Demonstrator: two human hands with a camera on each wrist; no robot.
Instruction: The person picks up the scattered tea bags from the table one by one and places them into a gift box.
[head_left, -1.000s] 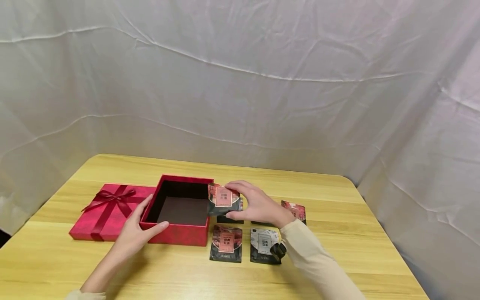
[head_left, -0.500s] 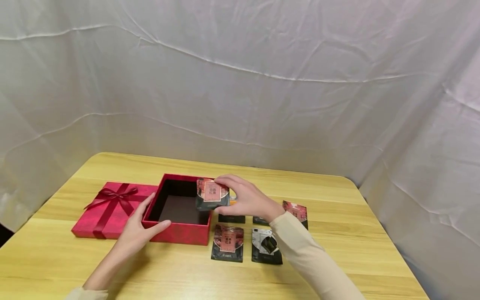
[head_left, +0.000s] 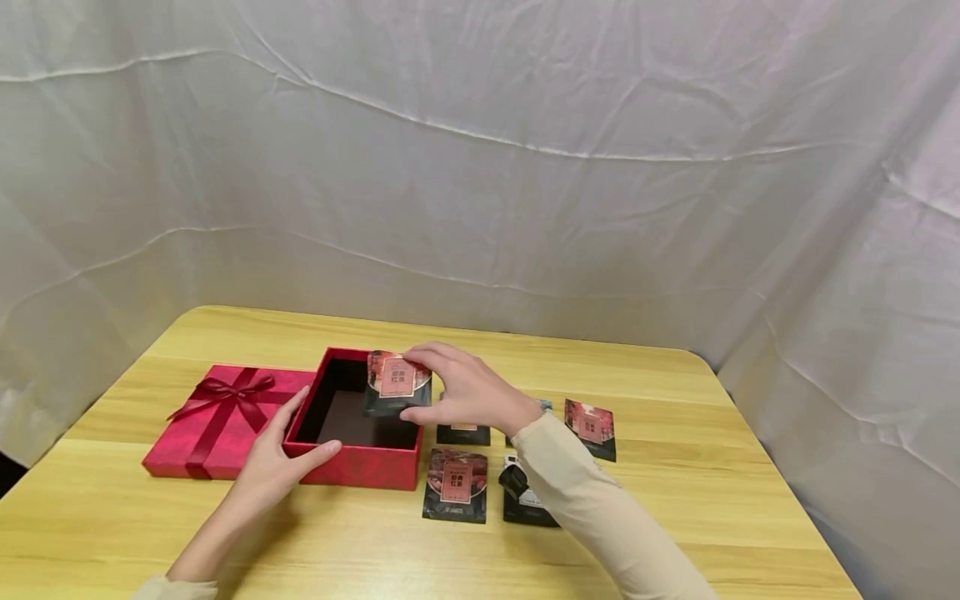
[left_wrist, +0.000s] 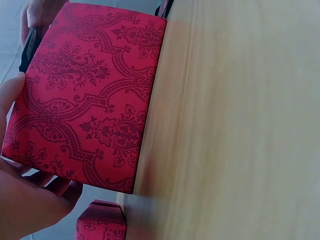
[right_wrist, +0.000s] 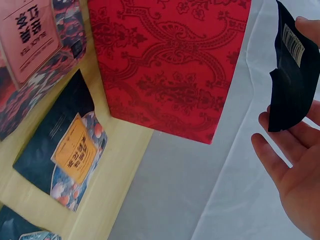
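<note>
My right hand point(head_left: 468, 387) pinches a dark tea sachet point(head_left: 397, 382) with a red top and a pink label. It hangs above the open red gift box point(head_left: 375, 468), over the right part of the opening. In the right wrist view the held sachet's dark back point(right_wrist: 295, 75) shows a barcode. My left hand point(head_left: 273, 458) holds the box at its near left corner, thumb at the front rim and fingers along the left side. The left wrist view shows the box's patterned wall point(left_wrist: 90, 95) between thumb and fingers. The visible part of the box floor is bare and dark.
The red lid point(head_left: 225, 417) with its ribbon bow lies left of the box. Several more sachets lie on the table to the right: a pink-labelled sachet point(head_left: 455, 485), a red-topped sachet point(head_left: 590, 427) and an orange-labelled sachet point(right_wrist: 75, 150) among them. My right forearm partly covers others.
My right hand has carried the sachet leftward, from beside the box's right edge to above its opening. The left hand has stayed at the box corner.
</note>
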